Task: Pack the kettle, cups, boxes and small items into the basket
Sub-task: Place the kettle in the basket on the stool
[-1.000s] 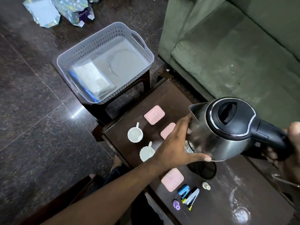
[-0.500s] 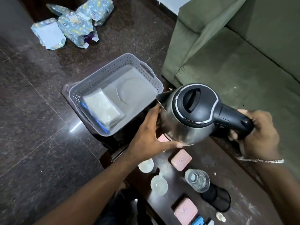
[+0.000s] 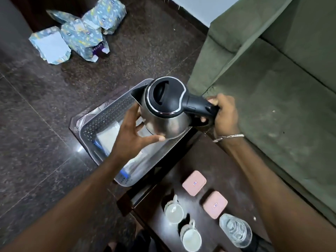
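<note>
A steel kettle [image 3: 163, 122] with a black lid hangs upright over the grey perforated basket [image 3: 107, 117]. My right hand [image 3: 224, 113] grips its black handle. My left hand [image 3: 132, 137] cups the steel body from the near left side. A flat white packet [image 3: 109, 138] lies in the basket, partly hidden by my left arm. On the dark table [image 3: 209, 160] stand two pink boxes [image 3: 194, 182] [image 3: 215, 204] and two white cups [image 3: 173, 212] [image 3: 190, 237].
A clear glass [image 3: 235, 230] stands at the table's near right. The green sofa [image 3: 272, 79] runs along the right, close to the basket and table. Patterned paper packages [image 3: 80, 35] lie on the dark floor at the far left.
Both hands have carried the kettle away from the table, to the left and farther off, until it hangs over the basket. The view has shifted with it.
</note>
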A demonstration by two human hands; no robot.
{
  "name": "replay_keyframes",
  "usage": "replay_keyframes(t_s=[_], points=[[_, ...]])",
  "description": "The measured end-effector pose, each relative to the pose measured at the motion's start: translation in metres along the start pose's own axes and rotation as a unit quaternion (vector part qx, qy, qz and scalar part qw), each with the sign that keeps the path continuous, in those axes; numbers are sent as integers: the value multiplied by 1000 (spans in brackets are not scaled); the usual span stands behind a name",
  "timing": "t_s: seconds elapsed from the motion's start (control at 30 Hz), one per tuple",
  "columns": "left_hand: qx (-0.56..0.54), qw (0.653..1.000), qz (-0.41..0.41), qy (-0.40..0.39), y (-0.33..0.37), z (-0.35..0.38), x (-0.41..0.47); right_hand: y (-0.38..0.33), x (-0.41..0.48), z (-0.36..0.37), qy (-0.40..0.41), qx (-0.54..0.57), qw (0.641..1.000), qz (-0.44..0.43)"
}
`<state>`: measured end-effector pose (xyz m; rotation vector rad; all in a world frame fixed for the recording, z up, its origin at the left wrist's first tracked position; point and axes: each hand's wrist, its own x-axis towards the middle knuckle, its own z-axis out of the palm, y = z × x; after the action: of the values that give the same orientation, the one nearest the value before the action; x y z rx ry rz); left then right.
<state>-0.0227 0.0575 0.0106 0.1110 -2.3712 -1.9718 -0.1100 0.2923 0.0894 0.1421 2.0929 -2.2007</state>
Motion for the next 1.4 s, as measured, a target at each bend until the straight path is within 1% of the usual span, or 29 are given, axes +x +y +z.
replay_keyframes(t_s=[0.1, 0.2, 0.27, 0.5, 0.67, 0.83, 1.0, 1.13, 1.23, 1.4], points=[[12, 1000, -6, 9, -24, -11, 14, 18, 21, 20, 17, 2, 1000, 26], [22, 999, -17, 28, -45, -13, 21, 34, 33, 29, 24, -46, 998, 29], [39, 998, -21, 37, -54, -13, 24, 45, 41, 32, 23, -57, 997, 40], [29, 998, -32, 49, -62, -7, 26, 63, 53, 25, 60, -53, 995, 58], [46, 997, -35, 45, -70, -9, 29, 65, 53, 21, 49, -29, 997, 55], [114, 992, -34, 33, -71, -17, 32, 66, 54, 20, 29, -43, 997, 62], [172, 985, -12, 1, -71, -33, 31, 66, 51, 23, 59, -58, 994, 76], [203, 979, 7, -28, -73, -45, 29, 59, 43, 26, 23, -44, 997, 51], [238, 970, 32, -42, -76, -53, 29, 54, 41, 29, 27, -40, 998, 43], [310, 948, 38, -54, -75, -65, 33, 56, 39, 30, 29, -53, 997, 39]])
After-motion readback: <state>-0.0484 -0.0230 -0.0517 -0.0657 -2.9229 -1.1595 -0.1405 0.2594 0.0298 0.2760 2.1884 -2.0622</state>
